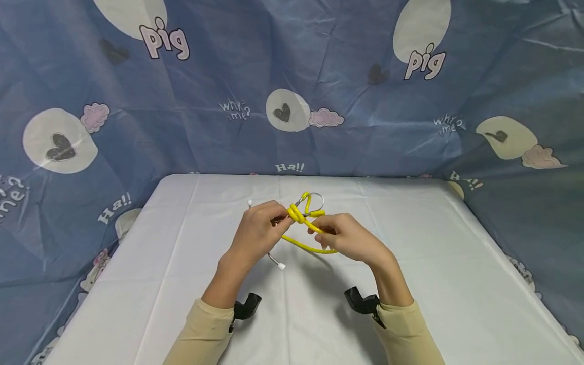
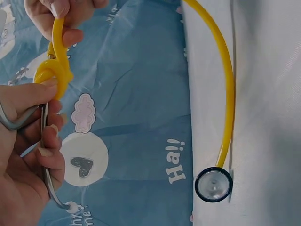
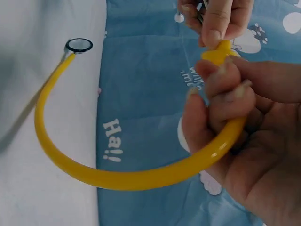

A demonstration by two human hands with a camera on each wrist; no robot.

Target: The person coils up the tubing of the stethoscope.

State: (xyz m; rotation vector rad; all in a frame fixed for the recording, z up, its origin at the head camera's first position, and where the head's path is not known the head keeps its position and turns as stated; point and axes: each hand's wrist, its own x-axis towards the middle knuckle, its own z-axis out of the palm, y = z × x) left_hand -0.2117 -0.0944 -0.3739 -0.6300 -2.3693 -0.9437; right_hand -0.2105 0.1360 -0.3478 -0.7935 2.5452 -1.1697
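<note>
- My left hand pinches the yellow stethoscope by its knot, fingers curled about a silver ear tube with white tip.
- Over the white table, its glossy tubing bows nearward to a black-rimmed chest piece.
- My right hand pinches tubing beside the knot.

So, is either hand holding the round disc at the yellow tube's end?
No, the left wrist view shows the round disc apart from the left hand and the right hand.
</note>
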